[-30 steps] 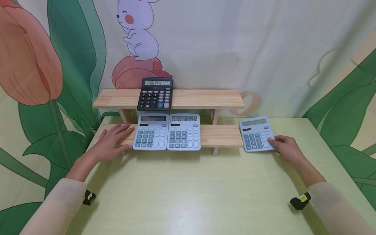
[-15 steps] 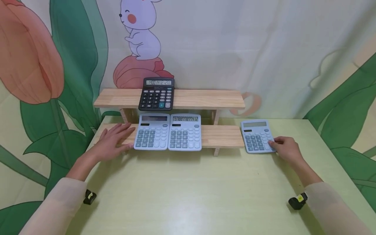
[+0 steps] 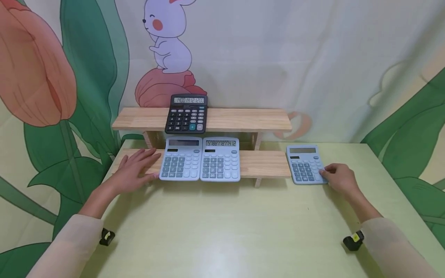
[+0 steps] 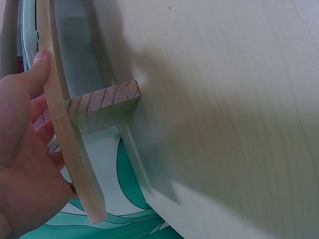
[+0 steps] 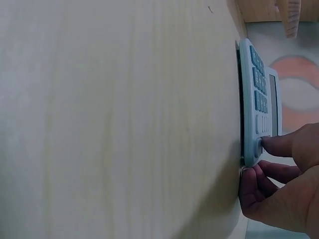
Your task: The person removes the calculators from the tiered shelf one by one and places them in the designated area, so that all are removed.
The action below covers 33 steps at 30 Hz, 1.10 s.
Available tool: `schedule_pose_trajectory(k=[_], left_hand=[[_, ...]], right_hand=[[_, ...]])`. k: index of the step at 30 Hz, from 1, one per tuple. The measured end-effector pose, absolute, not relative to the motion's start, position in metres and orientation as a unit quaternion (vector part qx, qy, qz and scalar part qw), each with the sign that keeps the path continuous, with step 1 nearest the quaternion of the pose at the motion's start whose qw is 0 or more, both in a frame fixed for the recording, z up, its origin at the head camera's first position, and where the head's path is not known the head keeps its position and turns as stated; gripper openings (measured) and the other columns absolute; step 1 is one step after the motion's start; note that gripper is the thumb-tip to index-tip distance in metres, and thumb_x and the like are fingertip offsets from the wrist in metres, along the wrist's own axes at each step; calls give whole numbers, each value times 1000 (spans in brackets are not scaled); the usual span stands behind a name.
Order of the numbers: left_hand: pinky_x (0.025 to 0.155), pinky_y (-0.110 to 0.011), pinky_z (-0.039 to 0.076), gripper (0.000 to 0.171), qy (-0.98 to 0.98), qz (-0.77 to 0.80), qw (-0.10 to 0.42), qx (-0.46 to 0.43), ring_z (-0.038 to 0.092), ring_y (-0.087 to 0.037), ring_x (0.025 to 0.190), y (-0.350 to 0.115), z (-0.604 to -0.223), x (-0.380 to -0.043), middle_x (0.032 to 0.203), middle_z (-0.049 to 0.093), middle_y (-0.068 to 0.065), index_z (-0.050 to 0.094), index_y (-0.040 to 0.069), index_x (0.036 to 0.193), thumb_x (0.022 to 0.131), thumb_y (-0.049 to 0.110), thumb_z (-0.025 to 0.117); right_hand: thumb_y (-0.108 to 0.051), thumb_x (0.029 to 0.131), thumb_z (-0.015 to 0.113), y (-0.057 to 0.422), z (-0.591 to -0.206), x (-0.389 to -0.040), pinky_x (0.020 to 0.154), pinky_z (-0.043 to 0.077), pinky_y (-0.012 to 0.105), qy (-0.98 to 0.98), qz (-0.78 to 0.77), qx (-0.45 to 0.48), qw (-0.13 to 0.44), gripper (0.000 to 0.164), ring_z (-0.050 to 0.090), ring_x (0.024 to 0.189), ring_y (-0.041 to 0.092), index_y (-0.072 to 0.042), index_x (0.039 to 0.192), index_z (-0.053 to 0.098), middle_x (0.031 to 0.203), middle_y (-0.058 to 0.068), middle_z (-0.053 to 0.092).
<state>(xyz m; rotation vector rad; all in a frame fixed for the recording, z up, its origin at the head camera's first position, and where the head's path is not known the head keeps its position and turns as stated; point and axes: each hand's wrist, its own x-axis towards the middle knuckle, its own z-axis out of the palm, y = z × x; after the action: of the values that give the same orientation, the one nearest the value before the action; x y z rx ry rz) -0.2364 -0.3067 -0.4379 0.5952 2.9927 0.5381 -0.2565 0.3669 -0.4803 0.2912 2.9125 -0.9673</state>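
My right hand (image 3: 339, 178) pinches the lower right corner of a light blue calculator (image 3: 306, 165) beside the shelf's right end. In the right wrist view its thumb (image 5: 279, 145) lies on the keys, fingers curled at the edge, the calculator low over the tabletop. My left hand (image 3: 133, 172) rests with spread fingers on the left end of the lower wooden shelf (image 3: 265, 160); its thumb (image 4: 42, 62) lies at the front edge. By that hand stand two more light blue calculators, the left one (image 3: 181, 158) and the right one (image 3: 220, 159), side by side on that shelf.
A black calculator (image 3: 186, 114) leans on the upper shelf (image 3: 247, 117), left of middle. Shelf supports (image 4: 104, 107) reach down to the pale table (image 3: 222, 224). Behind hangs a cloth (image 3: 257, 58) printed with a rabbit and tulips. Black wrist devices (image 3: 353, 241) sit at both sleeves.
The calculator in my right hand has turned straighter, and its far edge has come down a little. The left hand stays in place. The whole view has shifted slightly.
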Motion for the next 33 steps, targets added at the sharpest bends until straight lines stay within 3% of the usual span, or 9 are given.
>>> schedule_pose_trajectory(k=[10,16,23,28,33], left_hand=[[118,-80,1,75,966,171,29,193,13,-50,159,-304,-433,-239,174,25,-17,40,13,164,104,49,65],[118,-80,1,75,965,176,36,193,12,-51,159,-301,-436,-240,174,25,-17,40,12,165,104,50,64],[117,-81,2,75,965,177,37,189,14,-51,158,-302,-436,-237,173,25,-18,40,12,164,104,49,65],[117,-80,2,75,965,173,40,191,13,-51,158,-303,-434,-238,174,25,-17,39,13,165,104,50,64],[117,-81,2,77,967,171,46,185,13,-52,158,-304,-432,-238,174,24,-18,39,12,165,104,51,64]], right_hand=[[-31,110,57,368,-483,-252,86,51,42,934,-335,119,30,54,57,107,40,15,139,56,132,33,59],[-39,111,54,355,-460,-243,91,51,45,931,-350,99,-28,58,57,111,42,12,139,55,130,31,60],[-42,110,57,306,-414,-228,93,47,44,916,-394,5,-71,53,60,115,38,5,134,63,125,24,67],[-40,109,62,266,-392,-221,94,47,33,894,-439,-43,-73,46,62,112,29,-1,131,67,122,16,70],[-39,107,66,220,-384,-227,96,51,34,859,-500,-97,-48,43,66,112,24,-2,131,69,120,13,73]])
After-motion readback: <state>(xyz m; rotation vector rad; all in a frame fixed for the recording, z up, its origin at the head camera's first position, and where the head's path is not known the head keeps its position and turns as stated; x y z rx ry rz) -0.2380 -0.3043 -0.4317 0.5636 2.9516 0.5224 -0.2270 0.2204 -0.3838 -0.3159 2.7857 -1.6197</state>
